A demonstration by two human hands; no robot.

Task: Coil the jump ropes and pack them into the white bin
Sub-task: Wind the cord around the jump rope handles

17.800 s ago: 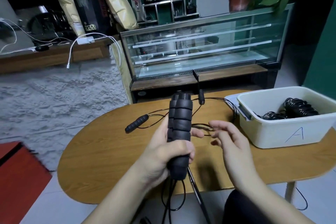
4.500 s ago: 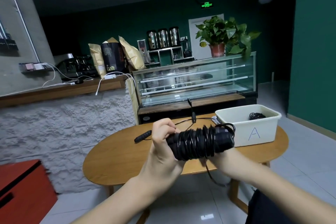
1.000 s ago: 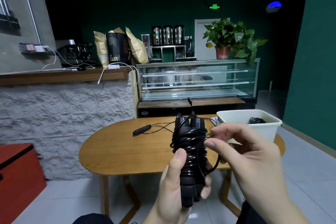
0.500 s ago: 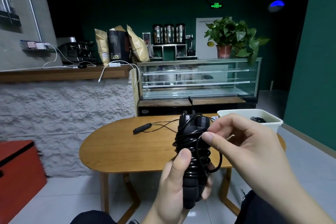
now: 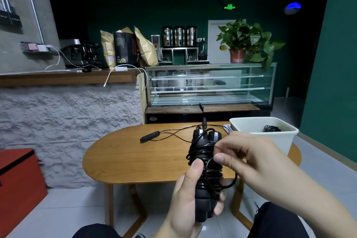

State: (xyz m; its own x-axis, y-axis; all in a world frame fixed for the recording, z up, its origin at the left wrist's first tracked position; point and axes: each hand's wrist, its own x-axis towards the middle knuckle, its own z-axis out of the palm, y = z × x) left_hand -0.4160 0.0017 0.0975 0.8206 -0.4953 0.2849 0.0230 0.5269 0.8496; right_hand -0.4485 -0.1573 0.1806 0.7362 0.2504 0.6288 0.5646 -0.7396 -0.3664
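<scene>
The left hand grips a bundle of two black foam-ribbed jump rope handles held upright side by side, its thumb pressed along the front and its fingers curled round the back, so the hand is clamped on the bundle. Thin black cord is wound many times around the upper and middle part of the handles, and one loose loop of it sags out to the right of the bundle. The right hand sits just beside the top of the wrapped handles, its thumb and forefinger pinched together on a strand of the cord near the windings, the other fingers curled loosely behind. The bundle is held in the air in front of the oval wooden counter, not resting on it. On the counter lies a second black jump rope, uncoiled, with one handle lying flat at the left and its thin cord trailing across toward the right; another handle tip shows just above the held bundle. At the counter's right end stands the white rectangular plastic bin, with a coiled black rope visible inside it. Beyond the counter stands a glass display case with a potted green plant on top.
</scene>
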